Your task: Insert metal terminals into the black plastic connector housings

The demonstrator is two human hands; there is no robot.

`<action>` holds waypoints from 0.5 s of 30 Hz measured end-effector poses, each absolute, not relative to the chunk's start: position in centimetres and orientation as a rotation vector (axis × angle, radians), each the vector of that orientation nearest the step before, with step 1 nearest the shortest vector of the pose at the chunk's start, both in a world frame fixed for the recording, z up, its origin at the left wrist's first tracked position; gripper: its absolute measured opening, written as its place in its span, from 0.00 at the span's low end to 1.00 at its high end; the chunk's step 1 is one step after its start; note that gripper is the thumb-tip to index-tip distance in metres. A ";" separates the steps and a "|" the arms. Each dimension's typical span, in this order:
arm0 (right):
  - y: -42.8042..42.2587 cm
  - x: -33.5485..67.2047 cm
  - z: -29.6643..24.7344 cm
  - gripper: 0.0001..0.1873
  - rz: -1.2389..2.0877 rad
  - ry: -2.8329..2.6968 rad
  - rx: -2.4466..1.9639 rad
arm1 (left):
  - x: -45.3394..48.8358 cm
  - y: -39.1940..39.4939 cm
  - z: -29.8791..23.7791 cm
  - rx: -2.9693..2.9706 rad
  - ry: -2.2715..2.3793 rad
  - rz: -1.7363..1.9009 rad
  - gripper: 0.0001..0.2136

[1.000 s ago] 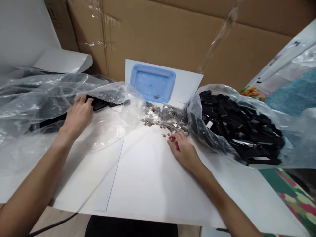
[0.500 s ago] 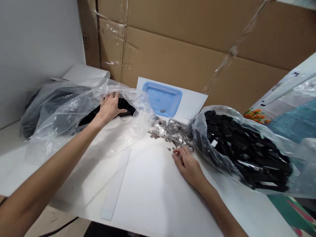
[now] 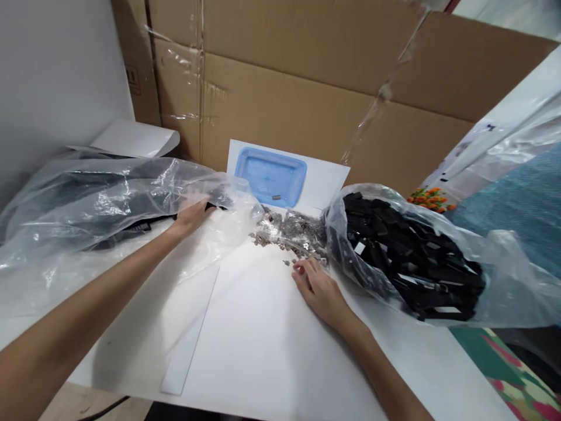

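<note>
My left hand [image 3: 191, 216] reaches into the mouth of a clear plastic bag [image 3: 144, 186] holding black parts. Film covers its fingers, and a bit of a black piece [image 3: 214, 206] shows beside them. My right hand [image 3: 322, 289] rests on the white table at the near edge of a pile of small metal pieces [image 3: 284, 245]. Its fingers are curled, with thumb and forefinger tips close together. Whatever may lie between them is too small to make out.
A blue tray [image 3: 301, 186] with one small metal piece stands behind the pile, beside small clear packets [image 3: 302, 225]. Right of them lies an open bag of black plastic parts [image 3: 407, 251]. A white strip [image 3: 190, 333] lies in front; cardboard [image 3: 280, 105] stands behind.
My left hand has moved lower and under the bag's film, which now hides its fingers and most of the black piece. The right hand keeps its place by the pile. The whole view has shifted.
</note>
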State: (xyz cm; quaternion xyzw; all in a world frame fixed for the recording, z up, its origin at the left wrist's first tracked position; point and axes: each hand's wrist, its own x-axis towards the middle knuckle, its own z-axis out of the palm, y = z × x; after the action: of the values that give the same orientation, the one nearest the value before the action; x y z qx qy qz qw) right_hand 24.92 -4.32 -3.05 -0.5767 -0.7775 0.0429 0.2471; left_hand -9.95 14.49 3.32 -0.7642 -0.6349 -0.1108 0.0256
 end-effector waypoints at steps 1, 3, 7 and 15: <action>-4.3 25.0 -3.0 0.12 0.124 -2.124 -1.573 | -10.0 14.2 3.2 -2.356 -1.961 -0.329 0.21; -4.3 25.1 -3.0 0.12 0.127 -2.129 -1.567 | -10.0 13.5 3.1 -2.335 -1.971 -0.302 0.23; -4.4 25.2 -3.1 0.12 0.128 -2.132 -1.548 | -9.9 11.7 3.2 -2.271 -1.988 -0.276 0.24; -4.6 25.1 -3.0 0.13 0.151 -2.134 -1.518 | -9.6 10.5 4.4 -2.323 -1.958 -0.324 0.17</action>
State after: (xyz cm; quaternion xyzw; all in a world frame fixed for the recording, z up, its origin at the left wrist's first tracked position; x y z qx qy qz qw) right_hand 25.07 -4.57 -2.96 -0.5595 -0.7862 0.0556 0.2563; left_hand -9.63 10.48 4.45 -0.7596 -0.6402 -0.1060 0.0432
